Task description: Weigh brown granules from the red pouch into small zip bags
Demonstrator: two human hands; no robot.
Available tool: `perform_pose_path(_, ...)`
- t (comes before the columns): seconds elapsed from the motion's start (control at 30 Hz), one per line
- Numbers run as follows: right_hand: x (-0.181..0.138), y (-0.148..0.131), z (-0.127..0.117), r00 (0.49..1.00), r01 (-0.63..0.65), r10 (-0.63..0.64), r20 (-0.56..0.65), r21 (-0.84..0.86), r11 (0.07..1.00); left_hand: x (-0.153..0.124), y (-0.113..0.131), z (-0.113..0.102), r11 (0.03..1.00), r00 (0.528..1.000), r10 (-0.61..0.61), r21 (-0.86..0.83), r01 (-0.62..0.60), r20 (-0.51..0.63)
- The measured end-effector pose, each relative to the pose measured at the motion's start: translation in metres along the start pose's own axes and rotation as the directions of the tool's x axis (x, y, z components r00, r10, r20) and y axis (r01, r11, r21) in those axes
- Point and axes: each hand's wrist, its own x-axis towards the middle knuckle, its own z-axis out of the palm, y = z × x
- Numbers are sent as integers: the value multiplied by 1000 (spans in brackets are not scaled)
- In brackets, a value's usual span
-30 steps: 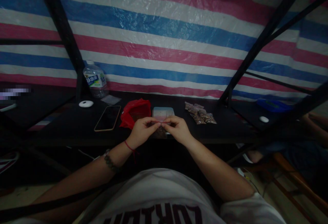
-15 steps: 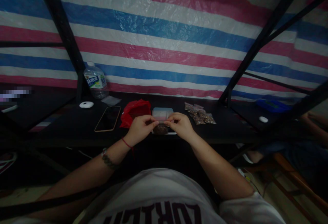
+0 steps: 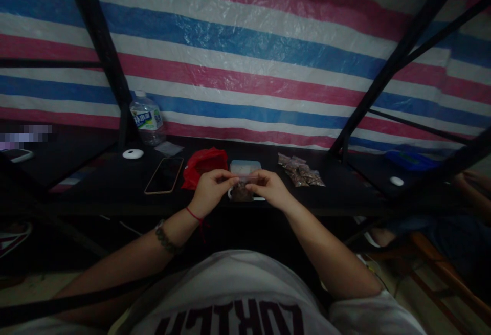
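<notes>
Between my two hands hangs a small clear zip bag (image 3: 241, 191) with brown bits in its lower part. My left hand (image 3: 214, 185) pinches the bag's top edge at one end, thumb against fingers. At the other end my right hand (image 3: 268, 186) pinches the same edge. Just behind the bag lies a small white scale (image 3: 245, 166), partly covered by the bag and my fingers. To the left of it is a crumpled red plastic bag (image 3: 199, 165). Several filled zip bags (image 3: 301, 171) lie in a pile on the right.
A phone (image 3: 164, 175), a white oval object (image 3: 133, 154), a flat clear bag (image 3: 169, 148) and a plastic bottle (image 3: 146, 117) stand or lie on the left of the black table (image 3: 345, 192). Dark metal posts (image 3: 111, 64) frame it. Another person's arm (image 3: 473, 192) shows at far right.
Both hands stay on the bag's top edge and have barely moved. The bag's filled part looks a little higher and flatter between them. The whole view has shifted slightly.
</notes>
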Motion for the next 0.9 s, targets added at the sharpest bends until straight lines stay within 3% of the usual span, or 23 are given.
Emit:
perform_pose_path(0.1,6,0,-22,990,26,-26,-138,-3,1000,1,-3,1,989,1000,9,-144,-5,26)
perform_pose_path(0.23,14,14,-77,880,16,-28,-475,-29,999,10,-12,-3,974,1000,-9,-226,8,-1)
perform_pose_path(0.33,17,43,-115,803,-147,37,-594,-137,980,15,-19,-6,977,999,-33,-212,30,-12)
perform_pose_path(0.4,16,64,-131,772,-337,77,-631,-303,892,17,-21,-6,977,999,-46,-211,44,-7)
perform_pose_path(0.5,16,85,-136,799,-467,6,-601,-615,636,17,-23,-5,976,998,-62,-211,62,10)
perform_pose_path(0.6,16,91,-123,894,-389,-38,-446,-817,425,18,-25,-5,979,999,-50,-196,51,8)
perform_pose_path(0.7,15,96,-105,953,-298,46,-300,-891,343,19,-27,-6,988,999,-15,-155,19,28)
perform_pose_path(0.83,11,106,-95,933,-340,211,-293,-910,237,18,-26,-8,997,994,28,-74,-20,102)
perform_pose_path(0.9,11,105,-100,931,-337,218,-292,-917,213,18,-25,-10,998,993,47,-56,-41,111)
